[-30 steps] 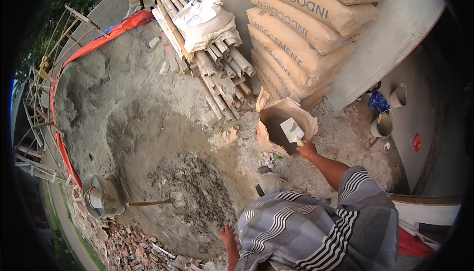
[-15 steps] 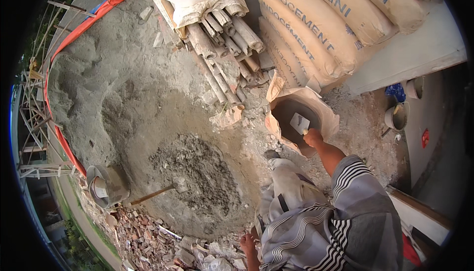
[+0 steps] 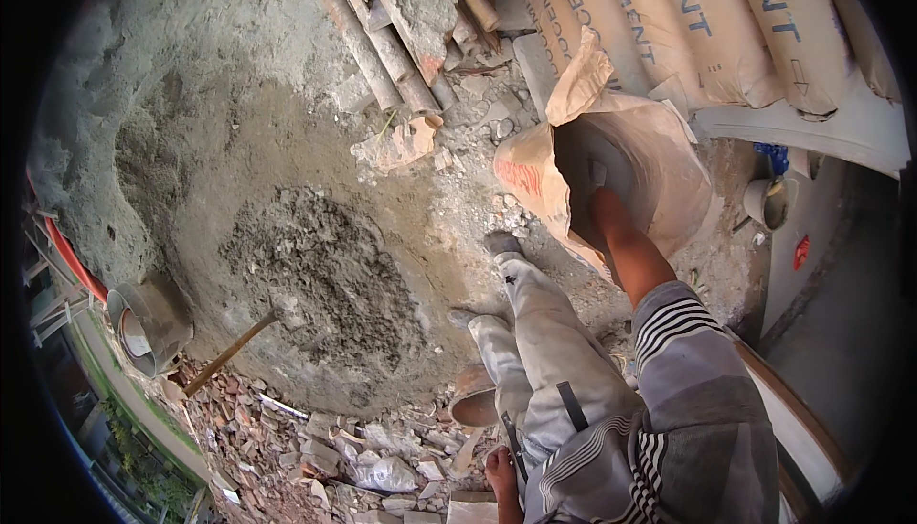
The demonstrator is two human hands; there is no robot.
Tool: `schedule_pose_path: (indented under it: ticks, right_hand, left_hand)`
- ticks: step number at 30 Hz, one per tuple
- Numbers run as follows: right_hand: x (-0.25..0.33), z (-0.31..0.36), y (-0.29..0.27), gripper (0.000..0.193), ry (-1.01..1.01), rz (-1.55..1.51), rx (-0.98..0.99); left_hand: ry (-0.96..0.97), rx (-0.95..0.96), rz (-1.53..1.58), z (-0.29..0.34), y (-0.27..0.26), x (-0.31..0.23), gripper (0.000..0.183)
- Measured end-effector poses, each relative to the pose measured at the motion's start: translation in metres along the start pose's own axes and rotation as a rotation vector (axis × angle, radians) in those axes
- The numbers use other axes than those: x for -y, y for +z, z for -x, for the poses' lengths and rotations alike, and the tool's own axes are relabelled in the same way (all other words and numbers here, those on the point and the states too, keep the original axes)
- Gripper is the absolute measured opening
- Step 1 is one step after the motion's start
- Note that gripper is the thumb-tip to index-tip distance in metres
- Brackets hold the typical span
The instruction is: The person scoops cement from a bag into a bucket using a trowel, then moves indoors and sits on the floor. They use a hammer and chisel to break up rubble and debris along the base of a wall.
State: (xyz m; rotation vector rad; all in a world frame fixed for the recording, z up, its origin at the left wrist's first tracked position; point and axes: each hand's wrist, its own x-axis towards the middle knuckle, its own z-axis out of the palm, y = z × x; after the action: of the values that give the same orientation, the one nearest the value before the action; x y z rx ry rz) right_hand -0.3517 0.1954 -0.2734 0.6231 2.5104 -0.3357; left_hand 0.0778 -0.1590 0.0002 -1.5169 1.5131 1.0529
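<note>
Deeper than before, the right hand [image 3: 608,209] is being lowered into the paper cement bag [image 3: 673,175], closed around a trowel [image 3: 598,172] just ahead. Scooping is apparently being done; a level lift seems called for. The left hand [image 3: 499,470], well apart, is being held curled; whether empty cannot be told.

The open paper sack [image 3: 683,171] is lit by soft, diffuse daylight, but its inside is left in shadow, where the right hand [image 3: 606,207] is dimmed. The ground [image 3: 430,199] left of the sack is evenly brightened; far to its right, the grey floor [image 3: 826,290] is darkened. The stacked bags [image 3: 707,27] above it are bent by fisheye distortion, and the whole view is ringed in black.
</note>
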Motion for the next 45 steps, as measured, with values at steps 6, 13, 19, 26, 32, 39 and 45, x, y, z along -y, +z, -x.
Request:
schedule_pose_path:
  ticks: [6, 13, 19, 26, 32, 39, 45]
  right_hand:
    - [0.005, -0.016, 0.020, 0.027, -0.026, 0.202, 0.166]
    - [0.008, -0.013, 0.021, 0.027, -0.084, 0.143, 0.226]
    - [0.028, -0.015, 0.022, 0.046, 0.047, 0.018, 0.229]
    - [0.029, -0.017, 0.028, 0.045, -0.084, -0.084, 0.292]
    - [0.026, 0.002, 0.016, 0.040, -0.010, -0.153, 0.220]
    - [0.005, 0.063, -0.079, 0.023, 0.119, -0.901, 0.540]
    - [0.021, 0.124, -0.133, 0.023, 0.143, -0.926, 0.421]
  left_hand:
    - [-0.012, -0.048, 0.068, 0.002, 0.005, -0.007, 0.036]
    - [0.036, -0.066, -0.074, -0.017, 0.004, 0.006, 0.034]
    - [0.033, -0.052, -0.043, -0.020, 0.000, -0.007, 0.037]
    - [0.110, -0.046, -0.154, -0.011, -0.005, -0.037, 0.037]
    - [-0.014, 0.065, 0.189, -0.011, -0.013, -0.057, 0.034]
    - [-0.017, 0.026, 0.262, -0.015, -0.024, -0.049, 0.030]
    - [0.180, 0.055, 0.181, -0.010, -0.052, -0.064, 0.027]
